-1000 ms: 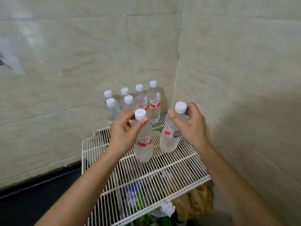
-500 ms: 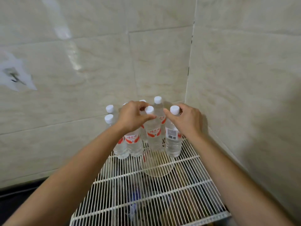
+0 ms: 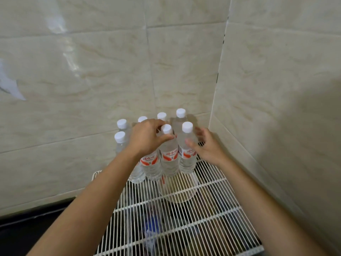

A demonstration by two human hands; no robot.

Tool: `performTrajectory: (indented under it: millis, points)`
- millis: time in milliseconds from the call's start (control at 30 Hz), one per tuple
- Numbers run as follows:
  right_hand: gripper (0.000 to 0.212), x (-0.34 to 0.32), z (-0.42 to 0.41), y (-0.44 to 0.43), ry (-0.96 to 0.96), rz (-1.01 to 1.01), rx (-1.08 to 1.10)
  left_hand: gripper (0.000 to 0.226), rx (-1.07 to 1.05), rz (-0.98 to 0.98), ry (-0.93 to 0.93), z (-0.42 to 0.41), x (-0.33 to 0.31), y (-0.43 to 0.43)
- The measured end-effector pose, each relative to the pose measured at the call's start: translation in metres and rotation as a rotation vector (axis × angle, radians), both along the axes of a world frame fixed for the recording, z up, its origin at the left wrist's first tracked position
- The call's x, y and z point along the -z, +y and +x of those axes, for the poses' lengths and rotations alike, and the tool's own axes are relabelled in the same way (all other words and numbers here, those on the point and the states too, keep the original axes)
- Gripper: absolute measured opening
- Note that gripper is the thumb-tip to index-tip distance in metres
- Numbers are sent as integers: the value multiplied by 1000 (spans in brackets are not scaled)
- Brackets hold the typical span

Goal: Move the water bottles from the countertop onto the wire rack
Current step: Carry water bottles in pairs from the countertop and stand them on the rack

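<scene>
Several clear water bottles with white caps and red labels stand upright in a cluster at the back of the white wire rack (image 3: 212,202), in the wall corner. My left hand (image 3: 147,138) is closed around the neck of the front middle bottle (image 3: 168,157), which stands on the rack. My right hand (image 3: 207,147) is beside the front right bottle (image 3: 187,156). Its fingers are spread behind the bottle and its thumb just touches the side. My left forearm hides the lower part of the left-hand bottles.
Beige tiled walls meet in a corner (image 3: 215,100) close behind and to the right of the rack. A round clear container (image 3: 177,191) and dark items show through the wires below. A dark countertop edge (image 3: 22,224) lies at the lower left.
Both bottles have gone from the rack's middle to the back cluster and now stand there. My right hand has opened off its bottle. The left hand still grips its bottle.
</scene>
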State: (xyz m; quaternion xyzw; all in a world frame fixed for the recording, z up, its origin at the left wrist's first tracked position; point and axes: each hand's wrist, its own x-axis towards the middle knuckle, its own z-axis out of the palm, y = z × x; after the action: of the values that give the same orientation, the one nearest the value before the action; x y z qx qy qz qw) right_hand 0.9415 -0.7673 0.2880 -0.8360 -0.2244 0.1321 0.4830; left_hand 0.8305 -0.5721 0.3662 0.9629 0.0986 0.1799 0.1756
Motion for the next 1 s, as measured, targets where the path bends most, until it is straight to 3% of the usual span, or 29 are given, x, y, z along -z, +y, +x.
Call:
performTrajectory:
  millis: [67, 200, 300, 500, 633, 800, 900, 1000]
  points:
    - [129, 26, -5, -13, 137, -79, -133, 47, -2, 3, 1, 2, -1, 2]
    - [71, 68, -22, -11, 97, -54, -93, 45, -5, 9, 9, 5, 1, 2]
    - [61, 80, -27, -5, 51, 0, -28, 45, -16, 28, 5, 8, 3, 4]
    - [63, 87, -32, 2, -82, -69, 56, 42, -18, 43, -11, 14, 9, 6]
    - [64, 95, -32, 2, -61, -76, 88, 43, -19, 87, -9, 12, 10, 2]
    - [96, 89, -61, 12, -25, -44, 207, 57, -1, 244, 26, 2, 11, 1]
    - [95, 78, -90, 16, -256, 64, 231, 69, -53, 319, -6, -14, 4, -4]
    - [83, 70, -102, 24, -580, 210, 156, 62, -175, 334, -193, -54, 3, -4]
